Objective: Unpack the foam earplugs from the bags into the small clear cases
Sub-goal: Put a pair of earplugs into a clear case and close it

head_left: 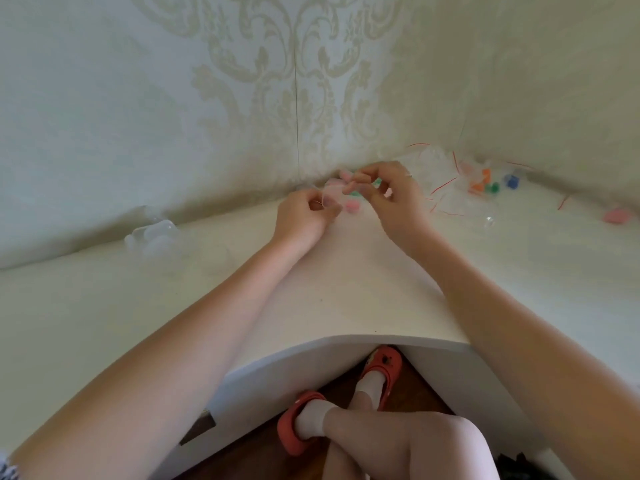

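Note:
Near the back corner of the white desk (346, 289), my left hand (304, 216) and my right hand (388, 192) both pinch a small clear bag (333, 194) held between them. Pink foam earplugs show at the bag: one (345, 174) above my right fingertips, one (351, 205) just below. A green earplug (355, 193) peeks out behind my right fingers. Several small clear cases (154, 237) stand in a cluster at the left by the wall.
A heap of clear bags with red zip strips (446, 188) lies to the right, holding orange (479, 180), green (493, 188) and blue (512, 181) earplugs. A loose pink earplug (616, 215) lies at far right. Patterned walls close the corner. My feet are under the desk.

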A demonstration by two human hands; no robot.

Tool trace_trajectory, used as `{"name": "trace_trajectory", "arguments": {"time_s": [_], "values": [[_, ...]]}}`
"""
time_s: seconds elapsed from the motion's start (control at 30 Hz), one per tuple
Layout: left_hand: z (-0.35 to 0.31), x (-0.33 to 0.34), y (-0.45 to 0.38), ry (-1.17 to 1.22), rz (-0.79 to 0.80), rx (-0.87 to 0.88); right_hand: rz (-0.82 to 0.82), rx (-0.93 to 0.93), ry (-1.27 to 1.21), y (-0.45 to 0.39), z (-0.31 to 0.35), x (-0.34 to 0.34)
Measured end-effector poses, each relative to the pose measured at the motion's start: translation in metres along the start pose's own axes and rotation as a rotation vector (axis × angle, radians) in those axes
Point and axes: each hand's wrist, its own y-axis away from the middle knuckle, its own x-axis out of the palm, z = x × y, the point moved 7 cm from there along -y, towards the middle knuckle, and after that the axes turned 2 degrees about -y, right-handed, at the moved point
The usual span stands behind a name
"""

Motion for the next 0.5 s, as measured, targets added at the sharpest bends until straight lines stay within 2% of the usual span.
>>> {"name": "trace_trajectory", "arguments": {"time_s": [0.1, 0.17, 0.4, 0.5], "values": [[0.008, 0.0, -0.002, 0.28, 0.017, -0.096, 0.213, -0.019, 0.047, 0.007, 0.003, 0.016], [0.006, 0.002, 0.0, 0.422, 0.083, -0.139, 0.27, -0.022, 0.093, 0.011, -0.002, 0.023], [-0.014, 0.019, 0.016, 0.681, 0.426, -0.217, 0.139, 0.003, 0.107, 0.011, -0.005, 0.014], [-0.017, 0.022, 0.02, 0.75, 0.509, -0.231, 0.071, 0.02, 0.098, 0.012, -0.005, 0.009]]}}
